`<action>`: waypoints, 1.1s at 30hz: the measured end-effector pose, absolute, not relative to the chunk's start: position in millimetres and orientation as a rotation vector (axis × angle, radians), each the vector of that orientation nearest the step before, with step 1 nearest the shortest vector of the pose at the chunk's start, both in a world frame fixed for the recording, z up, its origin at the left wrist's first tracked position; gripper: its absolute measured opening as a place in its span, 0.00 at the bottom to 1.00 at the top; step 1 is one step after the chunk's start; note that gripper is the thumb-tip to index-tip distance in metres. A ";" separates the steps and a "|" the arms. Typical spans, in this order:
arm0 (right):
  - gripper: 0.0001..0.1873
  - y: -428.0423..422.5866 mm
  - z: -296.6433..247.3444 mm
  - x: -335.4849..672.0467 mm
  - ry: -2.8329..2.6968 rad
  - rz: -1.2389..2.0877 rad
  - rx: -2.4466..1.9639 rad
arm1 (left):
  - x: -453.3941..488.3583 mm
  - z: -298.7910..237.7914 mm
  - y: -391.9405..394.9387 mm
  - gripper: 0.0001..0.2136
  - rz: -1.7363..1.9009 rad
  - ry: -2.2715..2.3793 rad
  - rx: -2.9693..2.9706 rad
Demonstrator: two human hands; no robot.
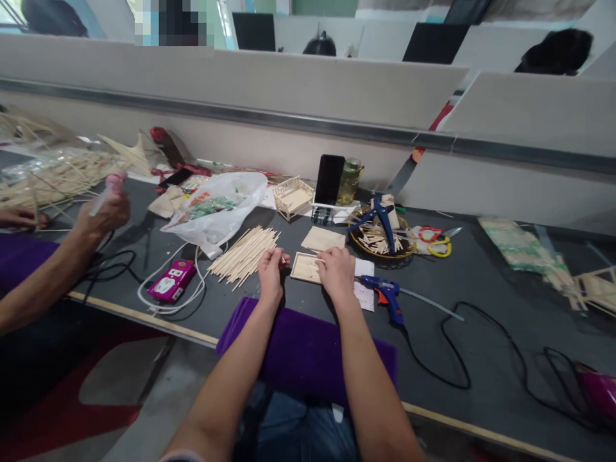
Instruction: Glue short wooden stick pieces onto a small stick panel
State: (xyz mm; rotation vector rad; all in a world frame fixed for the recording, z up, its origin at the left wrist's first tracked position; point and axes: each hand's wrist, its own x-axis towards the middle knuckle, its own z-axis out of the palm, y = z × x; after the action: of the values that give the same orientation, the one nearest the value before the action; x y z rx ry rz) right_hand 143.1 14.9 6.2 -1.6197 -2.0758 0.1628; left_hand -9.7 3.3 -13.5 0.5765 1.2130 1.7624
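My left hand (271,274) is closed in a pinch, with what look like tips of short wooden sticks at its fingers. Just right of it, a shallow rectangular wooden frame (303,274) lies on the table with some thin sticks inside. My right hand (338,273) is over the frame's right end, fingers curled together; what they pinch is hidden. Behind the frame is a flat wooden panel (323,238). A loose pile of wooden sticks (245,256) lies left of my left hand. A blue glue gun (385,292) rests right of my right hand, near white paper (364,296).
A purple cushion (308,346) lies under my forearms. Behind are a small wooden model bench (292,197), a propped phone (330,179), a jar (350,181), a basket (407,251) and scissors (440,247). A co-worker's hand (108,208) holds a pink-topped tool at left.
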 end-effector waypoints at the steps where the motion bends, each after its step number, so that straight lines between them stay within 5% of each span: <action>1: 0.07 13.9 5.9 141.0 -2.113 0.156 -1.635 | -9.0 -13.0 3.8 0.12 1.761 1.228 0.590; 18: 0.09 17.7 0.4 140.6 -2.184 -0.031 -1.672 | -4.6 -13.3 8.0 0.11 1.716 1.141 0.527; 33: 0.09 24.3 -7.5 143.4 -1.929 0.221 -1.567 | -10.8 -10.2 5.4 0.06 1.670 0.911 0.174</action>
State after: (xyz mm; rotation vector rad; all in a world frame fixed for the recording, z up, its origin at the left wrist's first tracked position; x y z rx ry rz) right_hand 143.4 24.3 -7.5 -1.5675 -1.9290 0.2209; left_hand -10.8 5.4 -10.2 0.1741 0.9108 1.6698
